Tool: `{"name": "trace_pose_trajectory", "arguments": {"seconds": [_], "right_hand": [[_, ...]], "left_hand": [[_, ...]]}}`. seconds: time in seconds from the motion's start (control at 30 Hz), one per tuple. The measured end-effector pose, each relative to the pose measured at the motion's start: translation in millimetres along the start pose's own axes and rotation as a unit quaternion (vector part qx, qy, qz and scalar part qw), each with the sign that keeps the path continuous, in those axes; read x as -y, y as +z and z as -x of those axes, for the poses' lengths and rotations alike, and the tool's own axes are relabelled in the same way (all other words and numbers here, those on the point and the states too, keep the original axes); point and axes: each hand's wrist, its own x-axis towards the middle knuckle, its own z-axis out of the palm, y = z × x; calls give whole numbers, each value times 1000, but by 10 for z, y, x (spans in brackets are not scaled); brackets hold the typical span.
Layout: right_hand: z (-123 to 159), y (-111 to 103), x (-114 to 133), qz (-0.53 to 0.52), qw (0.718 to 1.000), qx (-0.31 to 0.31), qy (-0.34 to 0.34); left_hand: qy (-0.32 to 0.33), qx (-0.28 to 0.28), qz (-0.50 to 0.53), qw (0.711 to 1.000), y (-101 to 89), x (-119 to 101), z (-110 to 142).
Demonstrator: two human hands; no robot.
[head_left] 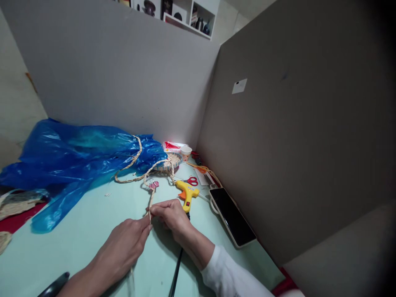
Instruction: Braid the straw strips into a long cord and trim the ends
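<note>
A thin tan braided cord (151,201) runs toward me from a pink clip (154,185) on the table. My left hand (130,237) pinches its near end between thumb and fingers, and loose strands hang below that hand. Just beyond, my right hand (173,216) closes its fingers on the same cord, the two hands nearly touching. Past the clip, more braid loops back over the table and onto a blue plastic bag. A yellow glue gun (189,194) lies right beside my right hand, its black cable passing under my wrist.
The blue plastic bag (71,144) spreads over the back left. Red-handled scissors (192,181), a round woven basket (173,160) and a paper cup (186,152) sit farther back. A phone (233,216) lies at right, beside the dark partition (297,136). A grey partition (130,70) stands behind.
</note>
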Motion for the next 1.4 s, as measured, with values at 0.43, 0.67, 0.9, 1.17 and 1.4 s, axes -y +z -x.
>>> {"name": "trace_pose_trajectory", "arguments": {"seconds": [0.43, 0.67, 0.9, 1.17, 1.4], "right_hand": [[-7, 11, -29, -77, 996, 36, 10], [26, 34, -7, -85, 995, 49, -6], [38, 13, 19, -30, 999, 42, -16], [-1, 21, -21, 140, 988, 3, -61], [145, 26, 120, 315, 940, -24, -131]], "left_hand": [[-61, -60, 213, 973, -230, 188, -192], [-67, 9, 389, 919, -103, 121, -245], [-130, 23, 438, 889, -81, 104, -272], [-120, -75, 372, 918, -103, 140, -259], [-130, -45, 354, 925, -104, 174, -252]]}}
